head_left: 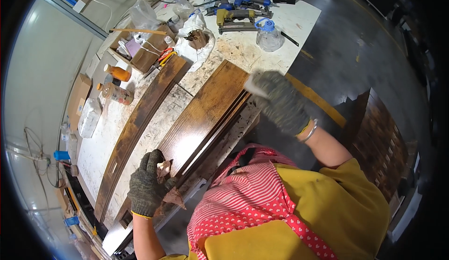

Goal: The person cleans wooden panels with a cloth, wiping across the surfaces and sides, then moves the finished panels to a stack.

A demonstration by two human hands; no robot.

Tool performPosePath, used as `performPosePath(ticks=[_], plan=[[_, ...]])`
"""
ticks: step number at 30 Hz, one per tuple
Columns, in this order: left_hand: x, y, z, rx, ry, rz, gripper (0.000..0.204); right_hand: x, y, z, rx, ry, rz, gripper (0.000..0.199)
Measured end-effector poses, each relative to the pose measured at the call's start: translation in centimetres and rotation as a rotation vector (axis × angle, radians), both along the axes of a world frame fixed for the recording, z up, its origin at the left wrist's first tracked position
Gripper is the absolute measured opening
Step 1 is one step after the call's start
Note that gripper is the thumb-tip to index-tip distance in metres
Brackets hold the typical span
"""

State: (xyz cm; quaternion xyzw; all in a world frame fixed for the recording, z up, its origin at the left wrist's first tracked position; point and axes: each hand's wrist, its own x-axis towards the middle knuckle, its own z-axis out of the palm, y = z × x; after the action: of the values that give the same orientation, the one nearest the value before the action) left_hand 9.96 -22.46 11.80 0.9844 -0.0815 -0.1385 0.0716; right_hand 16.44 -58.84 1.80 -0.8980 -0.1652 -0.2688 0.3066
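The board (206,115) is lying flat on the bench (285,26), dark brown and long, its long axis running from about 7 o'clock near the person up to about 1 o'clock, where its far end is pointing toward the tools at the back. Grooved edges are running along its right side.

The left hand (146,185), in a grey knit glove, is resting on the near end of the board at about 7 o'clock, fingers curled together and clamping a crumpled brown rag (169,187) against the wood. The right hand (280,102), gloved the same way, is sitting at the board's far right corner at about 1 o'clock, blurred; it is holding a pale pad (255,86), though how the fingers are set on it I cannot tell.

A second dark strip (140,124) is lying to the left of the board, well apart and roughly parallel. At 12 o'clock a nail gun (236,19) and a clear jar (269,36) are standing on the bench; at 10 o'clock an orange bottle (118,73) is lying beside a cardboard box (142,49).
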Motion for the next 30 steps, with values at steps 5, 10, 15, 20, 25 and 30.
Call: performPosePath(ticks=[5,10,15,20,25,30], plan=[[-0.4,0.6,-0.3,-0.007,-0.046,-0.060,0.078,-2.7,3.2,1.0,0.007,-0.018,0.183,0.040],[-0.4,1.1,-0.6,-0.014,-0.052,-0.086,0.076,0.1,0.4,1.7,0.066,0.012,-0.052,0.037],[-0.5,1.3,-0.4,0.015,-0.040,-0.078,0.073,-4.6,7.5,-1.1,-0.162,-0.126,0.002,0.044],[-1.4,6.6,0.2,-0.110,-0.246,-0.167,0.056,-4.9,9.8,-0.6,0.067,0.001,0.174,0.046],[-6.5,19.8,2.1,0.154,-0.212,-0.127,0.045,-2.0,6.0,0.6,-0.036,-0.124,-0.096,0.034],[-10.9,25.6,-0.9,0.126,0.139,0.159,0.050,-9.7,17.5,0.7,-0.451,-0.235,0.090,0.034]])
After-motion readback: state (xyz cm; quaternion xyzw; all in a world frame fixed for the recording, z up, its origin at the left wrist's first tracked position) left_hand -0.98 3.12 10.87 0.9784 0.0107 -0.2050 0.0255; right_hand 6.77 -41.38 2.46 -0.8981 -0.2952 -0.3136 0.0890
